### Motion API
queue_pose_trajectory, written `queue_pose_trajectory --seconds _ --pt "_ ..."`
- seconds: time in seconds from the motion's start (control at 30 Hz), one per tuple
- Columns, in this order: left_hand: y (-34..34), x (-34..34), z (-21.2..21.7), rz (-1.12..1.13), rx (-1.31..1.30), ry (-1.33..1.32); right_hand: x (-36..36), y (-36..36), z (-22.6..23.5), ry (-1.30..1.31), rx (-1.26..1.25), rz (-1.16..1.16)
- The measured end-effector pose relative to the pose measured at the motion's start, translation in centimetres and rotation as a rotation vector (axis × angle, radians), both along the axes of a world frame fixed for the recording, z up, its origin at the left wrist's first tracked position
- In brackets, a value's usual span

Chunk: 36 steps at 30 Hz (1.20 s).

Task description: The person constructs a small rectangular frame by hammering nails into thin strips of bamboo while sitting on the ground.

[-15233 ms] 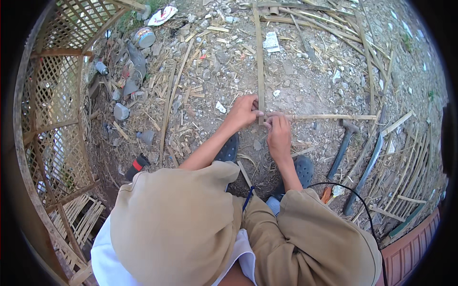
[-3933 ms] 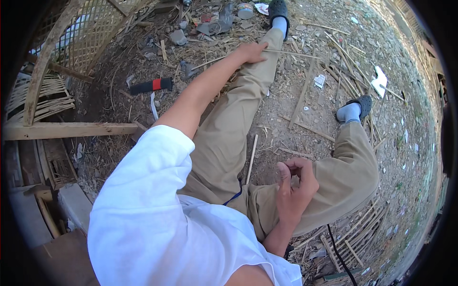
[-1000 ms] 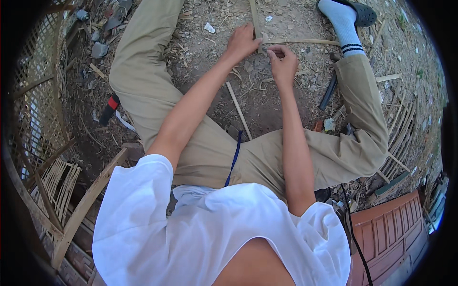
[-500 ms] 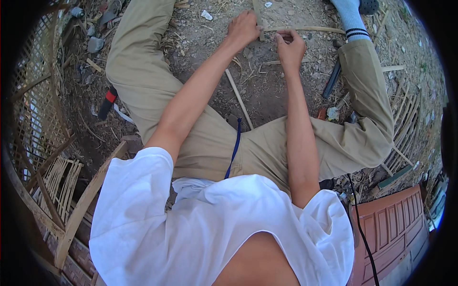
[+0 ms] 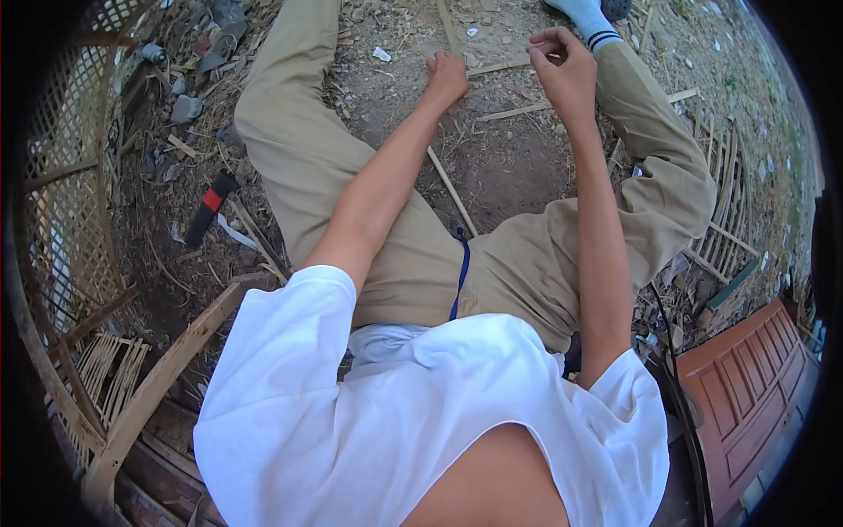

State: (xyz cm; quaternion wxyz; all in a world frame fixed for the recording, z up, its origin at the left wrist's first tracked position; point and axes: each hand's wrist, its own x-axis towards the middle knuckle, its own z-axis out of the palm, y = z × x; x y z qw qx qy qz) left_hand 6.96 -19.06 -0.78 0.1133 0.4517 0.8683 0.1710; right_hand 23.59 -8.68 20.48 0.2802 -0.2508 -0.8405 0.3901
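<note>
My left hand is closed at the ground in front of me, where an upright bamboo strip meets a crosswise bamboo strip. Its fingers grip the strips at that joint. My right hand is raised to the right, thumb and fingers curled together in a pinch. The crosswise strip runs toward it and disappears behind its fingers. Whatever the pinch holds is too small to make out. Below the right hand lies another short strip, and a thin stick slants from near my left wrist toward my lap.
My outstretched legs frame the dirt ground. A black tool with a red band lies left of my left leg. A wooden beam and a woven lattice stand at left. Bundled strips and a reddish panelled board are at right.
My right hand has moved right and away from the left hand, which has dropped slightly nearer to me. The view has shifted, and the upright strip leans differently.
</note>
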Motion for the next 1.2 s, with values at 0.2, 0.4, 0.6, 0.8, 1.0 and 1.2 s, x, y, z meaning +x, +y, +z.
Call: queue_pose_trajectory --seconds 0.2,0.4,0.6,0.8,1.0,1.2 --pt "0.2 0.8 3.9 0.121 0.013 -0.44 -1.0 -1.0 8.4 0.002 0.559 0.458" --pt "-1.1 2.3 3.5 0.077 0.01 -0.233 -3.4 -2.5 18.2 -0.473 0.951 0.711" --pt "-0.8 1.7 1.8 0.092 0.106 -0.319 -3.1 -5.4 24.7 -0.489 1.171 0.774" --pt "-0.7 2.6 1.8 0.052 0.147 -0.375 1.5 -1.6 24.2 -0.585 1.185 0.773" --pt "-0.6 1.5 2.5 0.17 0.185 -0.422 7.0 3.0 21.0 -0.8 0.866 0.639" --pt "0.1 4.0 3.1 0.189 0.305 -0.667 9.3 7.0 9.7 -0.726 0.508 0.637"
